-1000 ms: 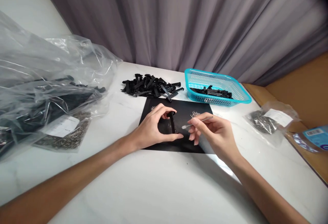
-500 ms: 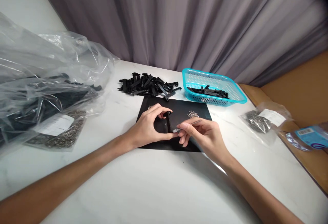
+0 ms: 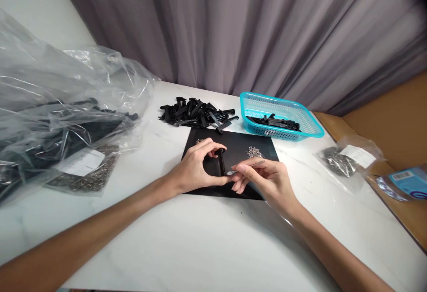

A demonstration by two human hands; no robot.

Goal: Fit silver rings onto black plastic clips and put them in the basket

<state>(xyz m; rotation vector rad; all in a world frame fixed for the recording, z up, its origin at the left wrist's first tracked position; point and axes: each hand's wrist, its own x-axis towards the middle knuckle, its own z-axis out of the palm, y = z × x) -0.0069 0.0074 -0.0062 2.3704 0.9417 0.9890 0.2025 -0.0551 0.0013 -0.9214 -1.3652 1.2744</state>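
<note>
My left hand [image 3: 196, 167] is closed on a slim black plastic part [image 3: 221, 163], held between thumb and fingers above a black mat [image 3: 230, 139]. A thin metal tool [image 3: 256, 164], perhaps tweezers, is pinched in my right hand [image 3: 263, 178]. Its pale tip is at the lower end of the black part, close to my left thumb; whether it grips a small piece there is too small to tell. Just beyond my right hand lies a little heap of small silvery metal pieces [image 3: 255, 152]. Another small heap [image 3: 199, 141] shows partly behind my left fingers.
Black plastic parts [image 3: 196, 113] lie piled behind the mat. A blue basket [image 3: 313, 127] at back right holds similar parts. Large clear bags [image 3: 110, 74] and a labelled bag of metal pieces [image 3: 90, 178] are at left. Another small bag [image 3: 340, 163] and a blue-labelled package [image 3: 403, 183] are at right.
The whole view has shifted slightly, so things appear a little further right and lower. Both hands keep nearly the same hold, with the tool tip still at the black part.
</note>
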